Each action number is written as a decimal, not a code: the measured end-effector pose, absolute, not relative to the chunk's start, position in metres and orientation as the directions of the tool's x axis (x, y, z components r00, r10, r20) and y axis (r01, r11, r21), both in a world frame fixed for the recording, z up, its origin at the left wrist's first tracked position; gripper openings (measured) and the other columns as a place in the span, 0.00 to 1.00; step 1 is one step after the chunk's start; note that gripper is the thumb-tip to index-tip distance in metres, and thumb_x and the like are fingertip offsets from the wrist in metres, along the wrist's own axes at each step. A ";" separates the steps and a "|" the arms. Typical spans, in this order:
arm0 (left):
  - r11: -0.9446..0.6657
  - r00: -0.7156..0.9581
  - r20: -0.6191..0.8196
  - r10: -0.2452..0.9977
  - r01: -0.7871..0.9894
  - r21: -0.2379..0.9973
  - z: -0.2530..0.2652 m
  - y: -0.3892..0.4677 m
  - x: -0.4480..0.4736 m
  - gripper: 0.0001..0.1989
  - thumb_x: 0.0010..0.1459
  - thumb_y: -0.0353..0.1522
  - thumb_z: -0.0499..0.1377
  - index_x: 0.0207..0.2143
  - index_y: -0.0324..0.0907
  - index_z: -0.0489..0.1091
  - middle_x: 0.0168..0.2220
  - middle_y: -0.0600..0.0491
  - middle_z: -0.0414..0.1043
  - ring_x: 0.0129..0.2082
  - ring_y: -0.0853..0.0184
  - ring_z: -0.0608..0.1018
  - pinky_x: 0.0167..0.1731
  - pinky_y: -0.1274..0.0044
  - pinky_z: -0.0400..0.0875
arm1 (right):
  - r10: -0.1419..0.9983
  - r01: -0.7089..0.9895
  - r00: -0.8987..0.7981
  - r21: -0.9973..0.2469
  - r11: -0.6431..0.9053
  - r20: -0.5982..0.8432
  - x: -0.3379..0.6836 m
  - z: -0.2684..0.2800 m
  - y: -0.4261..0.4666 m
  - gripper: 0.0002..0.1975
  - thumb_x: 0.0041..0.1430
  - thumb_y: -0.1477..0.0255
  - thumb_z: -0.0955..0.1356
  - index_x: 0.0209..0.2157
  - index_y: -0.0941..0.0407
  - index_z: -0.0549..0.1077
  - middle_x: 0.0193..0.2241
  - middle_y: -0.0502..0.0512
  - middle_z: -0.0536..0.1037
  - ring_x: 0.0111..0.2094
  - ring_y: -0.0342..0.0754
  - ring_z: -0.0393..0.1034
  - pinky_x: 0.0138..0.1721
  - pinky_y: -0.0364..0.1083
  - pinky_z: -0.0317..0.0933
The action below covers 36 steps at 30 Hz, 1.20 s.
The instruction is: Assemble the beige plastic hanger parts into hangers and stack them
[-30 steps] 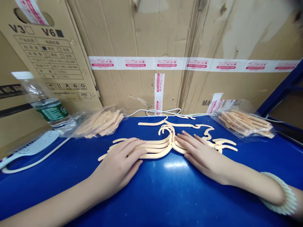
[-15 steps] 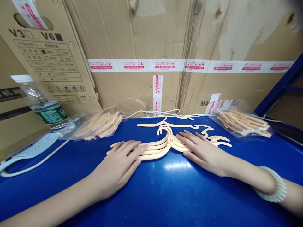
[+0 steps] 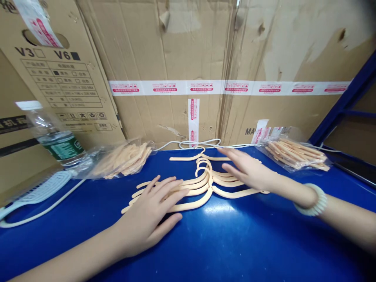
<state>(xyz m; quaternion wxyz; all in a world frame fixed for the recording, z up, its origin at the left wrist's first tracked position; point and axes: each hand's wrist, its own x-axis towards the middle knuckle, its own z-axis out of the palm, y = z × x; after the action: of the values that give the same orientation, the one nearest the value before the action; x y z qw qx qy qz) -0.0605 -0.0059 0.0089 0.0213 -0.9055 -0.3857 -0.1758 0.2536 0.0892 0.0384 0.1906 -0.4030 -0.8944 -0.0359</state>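
Several cream-coloured hangers lie overlapping on the blue table, hooks pointing away from me. Over their left arms rests my left hand, fingers spread and holding nothing. My right hand is above their right arms, with its fingers stretched toward the back; whether it touches them I cannot tell. Behind the stack lies another hanger, its right end partly hidden by my right hand. Small loose pieces beside it are mostly covered by the same hand.
Clear bags of cream pieces lie at the left and right. A water bottle and a pale blue hairbrush are at far left. A white cable runs along the cardboard at the back.
My right hand has lifted off the stacked hangers and moved toward the back. The front hanger now sits nearer to me, apart from the others. My left hand's fingers have spread.
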 end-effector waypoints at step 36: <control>-0.757 0.715 0.252 0.652 0.630 0.172 0.012 -0.004 -0.062 0.19 0.67 0.31 0.49 0.59 0.50 0.60 0.61 0.49 0.63 0.63 0.58 0.62 0.63 0.53 0.51 | 0.875 0.879 -0.471 0.137 0.456 0.112 0.276 0.027 0.199 0.11 0.65 0.68 0.67 0.46 0.59 0.73 0.45 0.57 0.76 0.45 0.50 0.73 0.46 0.54 0.68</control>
<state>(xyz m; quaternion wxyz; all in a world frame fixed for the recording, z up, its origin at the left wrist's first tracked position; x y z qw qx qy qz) -0.0621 -0.0041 0.0116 -0.0369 -0.9252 -0.3466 -0.1503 0.2759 0.1994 0.0272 0.0125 -0.5142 -0.8531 -0.0879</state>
